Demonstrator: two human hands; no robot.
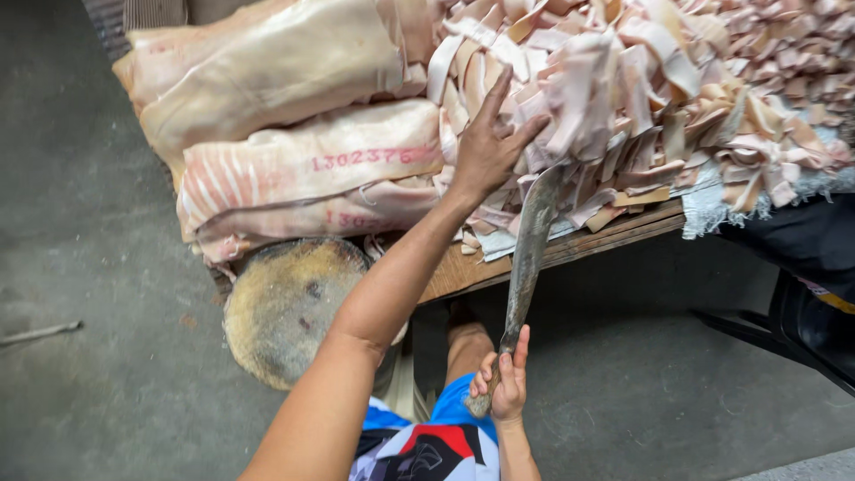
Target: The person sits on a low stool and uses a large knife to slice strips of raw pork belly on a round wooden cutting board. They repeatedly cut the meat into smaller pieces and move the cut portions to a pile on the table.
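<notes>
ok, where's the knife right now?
In the head view, centre-right: the long knife is gripped by the right hand at its handle, blade pointing up to the pile of cut strips, beside the left hand.

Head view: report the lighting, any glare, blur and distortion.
Head view: soft, even daylight with no hard shadows; mild sheen on the skin slabs, no blown glare; the strips are sharp, the blade and left hand slightly soft; wide-angle stretch toward the edges.
</notes>
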